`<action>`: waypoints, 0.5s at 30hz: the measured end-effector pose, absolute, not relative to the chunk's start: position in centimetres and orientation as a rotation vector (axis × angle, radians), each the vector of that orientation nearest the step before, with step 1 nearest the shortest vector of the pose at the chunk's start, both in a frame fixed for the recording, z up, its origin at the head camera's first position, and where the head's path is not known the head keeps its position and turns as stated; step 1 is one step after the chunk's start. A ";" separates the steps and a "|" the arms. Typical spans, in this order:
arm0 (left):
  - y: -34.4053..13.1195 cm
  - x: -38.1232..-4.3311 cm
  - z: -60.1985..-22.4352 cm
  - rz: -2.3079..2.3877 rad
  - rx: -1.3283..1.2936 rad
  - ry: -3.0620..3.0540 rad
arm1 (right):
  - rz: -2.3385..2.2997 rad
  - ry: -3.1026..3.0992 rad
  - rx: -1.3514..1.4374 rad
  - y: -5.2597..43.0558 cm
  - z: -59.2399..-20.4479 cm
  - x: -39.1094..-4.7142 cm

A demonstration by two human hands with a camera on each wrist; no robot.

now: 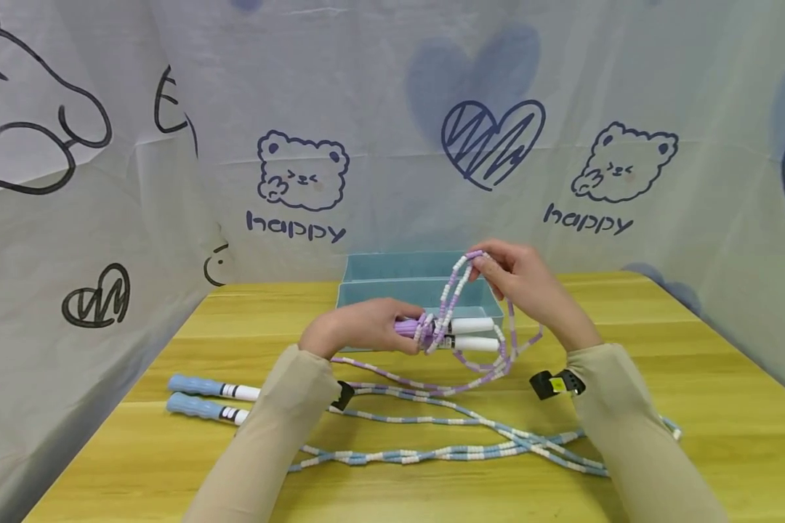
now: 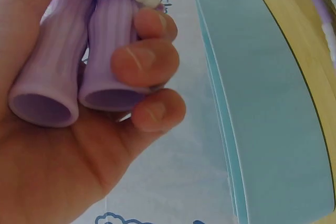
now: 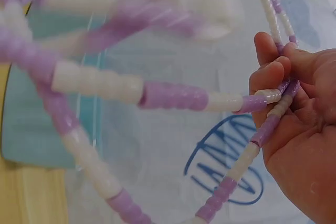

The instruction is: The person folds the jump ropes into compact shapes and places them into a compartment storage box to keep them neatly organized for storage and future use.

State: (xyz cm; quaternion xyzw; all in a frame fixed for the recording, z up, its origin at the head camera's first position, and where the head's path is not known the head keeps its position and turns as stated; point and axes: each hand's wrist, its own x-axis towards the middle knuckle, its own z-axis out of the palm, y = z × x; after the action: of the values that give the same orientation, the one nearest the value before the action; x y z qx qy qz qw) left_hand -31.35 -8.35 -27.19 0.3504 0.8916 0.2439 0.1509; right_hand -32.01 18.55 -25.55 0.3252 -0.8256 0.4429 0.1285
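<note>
My left hand grips the two purple handles of a beaded jump rope side by side, their hollow ends facing the left wrist camera. White tubes extend from the handles to the right. Purple and white beaded cord is wound around the handles. Up and to the right, my right hand pinches a doubled length of that cord between thumb and fingers. More of the purple cord hangs in loops below and trails onto the table.
A blue and white jump rope lies across the table in front, its blue handles at the left. Behind my hands stands a light blue bin. A printed white curtain encloses the wooden table.
</note>
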 end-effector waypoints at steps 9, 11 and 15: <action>-8.8 -31.4 -26.8 1.000 1.038 2.244 | 1.249 -2.555 0.882 19.1 -27.5 -33.4; -9.0 -31.5 -26.8 1.058 1.062 2.193 | 1.269 -2.574 0.873 18.9 -27.9 -33.5; -9.6 -31.9 -26.9 1.166 1.094 2.121 | 1.407 -2.565 0.909 18.1 -28.4 -33.3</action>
State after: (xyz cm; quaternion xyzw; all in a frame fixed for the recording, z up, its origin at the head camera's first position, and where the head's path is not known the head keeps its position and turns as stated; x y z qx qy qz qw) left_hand -31.92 -9.64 -26.92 0.3998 0.7751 0.4262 0.2403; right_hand -33.33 18.14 -28.38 0.2965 -0.8366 0.4589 0.0388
